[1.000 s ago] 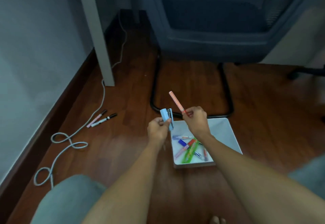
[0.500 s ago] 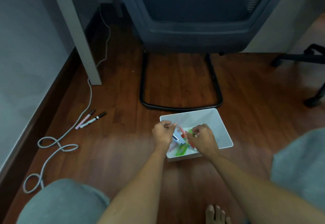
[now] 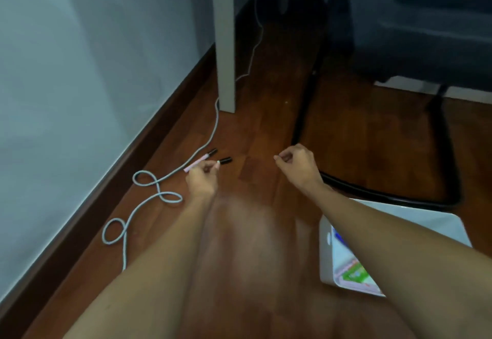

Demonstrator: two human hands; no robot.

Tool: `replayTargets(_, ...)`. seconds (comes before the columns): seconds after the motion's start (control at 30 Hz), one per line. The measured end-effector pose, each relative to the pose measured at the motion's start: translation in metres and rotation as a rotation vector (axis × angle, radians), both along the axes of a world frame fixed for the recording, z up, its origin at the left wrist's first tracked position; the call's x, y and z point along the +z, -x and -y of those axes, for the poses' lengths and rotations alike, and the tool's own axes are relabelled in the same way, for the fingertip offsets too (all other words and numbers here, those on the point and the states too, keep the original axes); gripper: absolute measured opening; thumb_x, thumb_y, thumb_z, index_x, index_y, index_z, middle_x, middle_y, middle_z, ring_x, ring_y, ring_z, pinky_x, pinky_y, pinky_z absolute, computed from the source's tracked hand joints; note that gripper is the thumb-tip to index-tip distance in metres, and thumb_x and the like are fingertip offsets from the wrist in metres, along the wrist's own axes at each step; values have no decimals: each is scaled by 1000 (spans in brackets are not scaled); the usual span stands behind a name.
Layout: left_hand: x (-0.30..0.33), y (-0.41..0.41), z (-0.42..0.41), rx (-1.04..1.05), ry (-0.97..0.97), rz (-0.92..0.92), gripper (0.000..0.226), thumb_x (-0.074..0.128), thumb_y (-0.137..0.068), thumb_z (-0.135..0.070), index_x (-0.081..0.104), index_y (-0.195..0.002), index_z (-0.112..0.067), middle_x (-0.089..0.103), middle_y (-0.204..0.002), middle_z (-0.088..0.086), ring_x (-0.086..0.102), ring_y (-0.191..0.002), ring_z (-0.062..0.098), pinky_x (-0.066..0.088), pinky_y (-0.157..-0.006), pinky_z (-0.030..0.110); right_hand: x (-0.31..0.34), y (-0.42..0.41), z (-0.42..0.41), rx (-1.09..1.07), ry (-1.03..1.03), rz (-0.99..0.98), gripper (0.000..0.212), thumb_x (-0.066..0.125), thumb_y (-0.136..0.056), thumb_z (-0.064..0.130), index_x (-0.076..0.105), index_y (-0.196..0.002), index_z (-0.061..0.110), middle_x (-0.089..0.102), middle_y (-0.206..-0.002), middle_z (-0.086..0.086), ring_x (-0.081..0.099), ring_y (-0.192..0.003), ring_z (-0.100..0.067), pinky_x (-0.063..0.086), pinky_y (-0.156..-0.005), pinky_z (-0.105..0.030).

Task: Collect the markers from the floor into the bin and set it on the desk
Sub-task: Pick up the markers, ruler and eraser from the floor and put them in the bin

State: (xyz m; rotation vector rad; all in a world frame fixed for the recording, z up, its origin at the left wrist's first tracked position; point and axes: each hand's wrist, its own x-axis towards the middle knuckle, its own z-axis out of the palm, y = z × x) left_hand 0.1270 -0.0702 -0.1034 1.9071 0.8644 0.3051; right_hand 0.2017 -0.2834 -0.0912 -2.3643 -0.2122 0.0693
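Fingers (image 3: 209,164) of left hand (image 3: 201,180) around marker (image 3: 225,160)

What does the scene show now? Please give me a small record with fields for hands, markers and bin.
left hand: fingers on the white marker; grip unclear
right hand: above the floor, loosely curled, holds nothing
pink marker: on the floor, beside the grey cable
bin: on the floor, coloured markers inside, partly behind the right forearm
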Motion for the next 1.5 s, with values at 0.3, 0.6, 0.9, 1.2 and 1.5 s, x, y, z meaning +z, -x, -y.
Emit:
replayTargets(0.3, -66, -33, -91, 111, -167, -10, 24, 58, -91, -12, 71, -107, -1, 67, -114, 18, 62, -109, 31, 45, -93, 30, -92, -59, -97, 235, 82, -6, 32, 72, -86, 24, 70, -114, 9, 59, -122, -11, 63, -110, -25, 51, -100, -37)
replayTargets(0.6, -114, -52, -120, -149, -435, -109, 22, 58, -88, -5, 74, -102, -3, 64, -107, 23, 61, -102, 38, 46, -89, 34, -127, -76, -141, 498, 264, 60, 48, 67, -90, 27, 59, -134, 12, 54, -136, -9, 52, -128, -25, 40, -111, -36)
replayTargets(0.9, -98, -54, -110, -188, -443, -300, 23, 67, -84, -17, 73, -99, 0, 70, -104, 25, 65, -102, 38, 50, -87, 37, -118, -53, -125, 556, 431, 173, 25, 58, -95, 18, 65, -115, 4, 53, -124, -12, 52, -118, -31, 47, -98, -42)
replayTargets(1.2, -55, -44, -50, -11, -35, -397, 35, 74, -78, -25, 74, -97, 5, 72, -105, 26, 67, -104, 37, 53, -91, 39, -62, -26, -38, 304, 402, 38, 25, 52, -98, 15, 65, -115, 4, 51, -121, -11, 53, -114, -30, 49, -97, -40)
replayTargets(1.5, 14, -24, 75, -128, 286, -242, 15, 73, -75, -9, 75, -85, 1, 74, -87, 26, 72, -78, 32, 56, -72, 36, 18, 13, 80, -203, 169, -51, 19, 63, -91, 18, 72, -102, 5, 64, -110, -17, 65, -94, -33, 50, -84, -32)
